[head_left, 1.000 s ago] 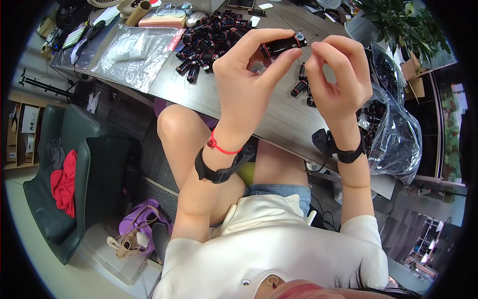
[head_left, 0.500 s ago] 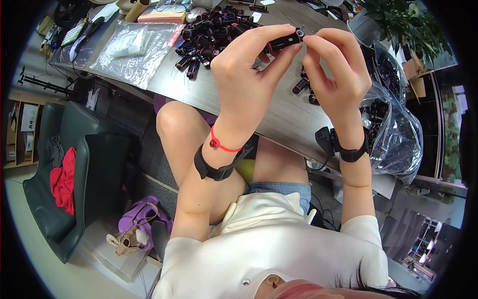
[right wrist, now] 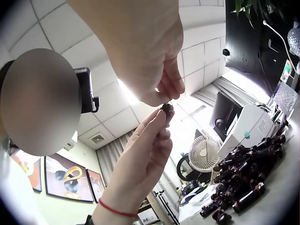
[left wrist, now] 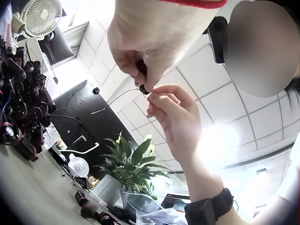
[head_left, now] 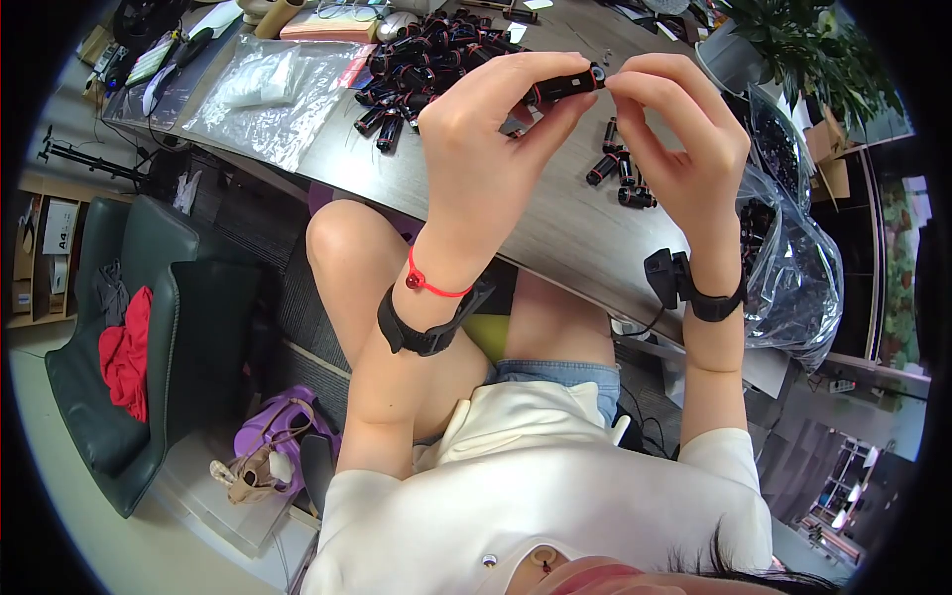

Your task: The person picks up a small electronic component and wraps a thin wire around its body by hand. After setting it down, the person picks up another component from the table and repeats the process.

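My left hand pinches a small black cylinder with a red ring between thumb and forefinger, raised above the table. The cylinder's round silver-toned end faces my right hand. The right thumb and forefinger meet right at this end, pinching a thin wire there. In the left wrist view most of the cylinder is hidden inside the left fingers. From the right wrist view, its dark end shows just below the right fingertips.
A heap of similar black cylinders lies at the back of the table. Several more cylinders lie below the right hand. A clear plastic bag is at left, another bag at right. A potted plant stands back right.
The right hand, apart from the cylinder a second ago, has come left so its fingertips meet at the cylinder's end. The left hand keeps its pinch, with the cylinder slightly turned.
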A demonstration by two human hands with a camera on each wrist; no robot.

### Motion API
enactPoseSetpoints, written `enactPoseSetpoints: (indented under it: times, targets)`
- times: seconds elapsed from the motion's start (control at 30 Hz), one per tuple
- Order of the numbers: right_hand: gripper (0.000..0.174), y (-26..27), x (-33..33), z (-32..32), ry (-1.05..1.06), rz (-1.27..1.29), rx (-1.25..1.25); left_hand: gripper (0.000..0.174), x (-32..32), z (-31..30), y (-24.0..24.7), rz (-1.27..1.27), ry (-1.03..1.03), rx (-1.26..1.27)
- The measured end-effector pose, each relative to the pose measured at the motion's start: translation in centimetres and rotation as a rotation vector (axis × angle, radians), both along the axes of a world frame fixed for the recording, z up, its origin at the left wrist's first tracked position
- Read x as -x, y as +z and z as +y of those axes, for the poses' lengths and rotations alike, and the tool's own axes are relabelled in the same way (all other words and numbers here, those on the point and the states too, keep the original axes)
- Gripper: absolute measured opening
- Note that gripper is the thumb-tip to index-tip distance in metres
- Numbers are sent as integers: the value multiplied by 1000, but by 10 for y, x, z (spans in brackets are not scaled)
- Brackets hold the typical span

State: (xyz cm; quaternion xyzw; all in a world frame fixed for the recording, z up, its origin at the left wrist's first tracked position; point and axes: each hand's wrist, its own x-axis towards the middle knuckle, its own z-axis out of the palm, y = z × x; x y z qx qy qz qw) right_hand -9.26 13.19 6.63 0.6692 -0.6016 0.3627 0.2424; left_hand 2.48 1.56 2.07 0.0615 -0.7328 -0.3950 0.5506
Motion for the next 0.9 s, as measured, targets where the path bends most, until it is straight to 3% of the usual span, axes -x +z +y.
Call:
enactPoseSetpoints:
  times: [0.53, 0.63, 0.9]
  targets:
    - [22, 3, 4, 3, 37, -61, -143, 26, -7, 0, 5, -73, 17, 37]
    - [20, 0, 13, 4, 165, -381, -203, 25, -7, -5, 6, -49, 36, 160]
    - [26, 0, 18, 4, 282, -684, -343, 22, -9, -16, 6, -5, -59, 314]
